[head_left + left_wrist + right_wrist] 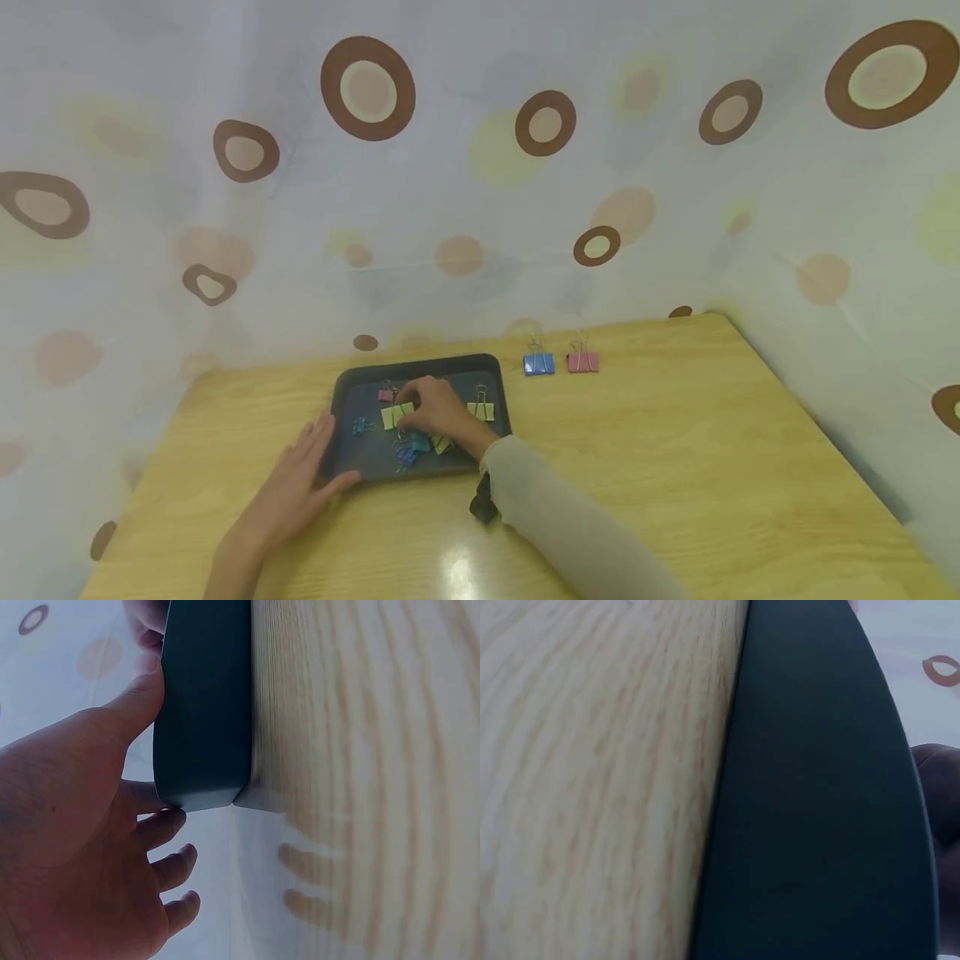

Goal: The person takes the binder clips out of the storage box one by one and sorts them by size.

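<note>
A dark tray (362,460) lies on the wooden table with several small binder clips in it. My right hand (444,410) reaches in over its front side and pinches a yellow binder clip (390,417) between thumb and fingers. Around that hand are a small pink clip (386,396), a teal clip (360,426), a blue clip (406,457) and another yellow clip (486,412). My left hand (296,479) rests against the tray's front left corner, fingers extended along the left side, thumb at the front rim. In the right wrist view, the tray wall (817,795) hides most of the right hand.
To the right of the tray, a large blue binder clip (538,364) and a pink one (583,362) stand side by side near the table's back edge. A circle-patterned sheet (450,183) hangs behind the table (660,450) and along its sides.
</note>
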Motion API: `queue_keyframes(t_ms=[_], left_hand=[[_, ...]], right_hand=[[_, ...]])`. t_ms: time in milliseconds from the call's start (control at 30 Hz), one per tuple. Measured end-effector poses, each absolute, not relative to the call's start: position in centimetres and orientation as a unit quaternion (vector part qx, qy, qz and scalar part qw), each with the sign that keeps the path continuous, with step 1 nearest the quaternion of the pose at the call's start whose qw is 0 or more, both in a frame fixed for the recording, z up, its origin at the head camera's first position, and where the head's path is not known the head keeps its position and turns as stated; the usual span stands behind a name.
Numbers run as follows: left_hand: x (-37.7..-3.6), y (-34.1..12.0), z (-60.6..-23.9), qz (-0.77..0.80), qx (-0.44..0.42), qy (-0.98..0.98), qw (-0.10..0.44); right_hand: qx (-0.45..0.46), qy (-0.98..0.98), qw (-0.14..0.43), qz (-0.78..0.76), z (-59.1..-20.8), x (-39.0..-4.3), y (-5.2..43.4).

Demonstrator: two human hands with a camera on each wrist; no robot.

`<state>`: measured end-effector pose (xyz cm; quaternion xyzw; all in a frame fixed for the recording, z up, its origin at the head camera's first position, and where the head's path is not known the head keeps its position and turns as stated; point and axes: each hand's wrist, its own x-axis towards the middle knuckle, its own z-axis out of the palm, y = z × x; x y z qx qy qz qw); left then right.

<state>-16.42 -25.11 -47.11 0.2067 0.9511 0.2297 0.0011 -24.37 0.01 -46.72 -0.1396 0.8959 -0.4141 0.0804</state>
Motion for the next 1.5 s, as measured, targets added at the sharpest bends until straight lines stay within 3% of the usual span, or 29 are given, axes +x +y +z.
queue_keyframes(t_ms=[467, 733, 1100, 1500], left_hand=[[-16.7, -24.1, -47.6, 0.237, 0.208, 0.949, 0.005], [-16.2, -25.0, -47.6, 0.237, 0.197, 0.951, -0.003], [-16.7, -24.3, -47.5, 0.241, 0.201, 0.95, 0.0], [-16.7, -24.3, -47.6, 0.233, 0.201, 0.951, -0.001]], right_hand=[[-0.121, 0.913, 0.072, -0.383, -46.3, -24.6, 0.2], [-0.141, 0.885, 0.025, -0.444, -46.2, -24.7, 0.2], [-0.147, 0.843, -0.02, -0.517, -43.2, -23.3, 4.1], [-0.194, 0.798, -0.048, -0.569, -43.9, -20.8, 10.8]])
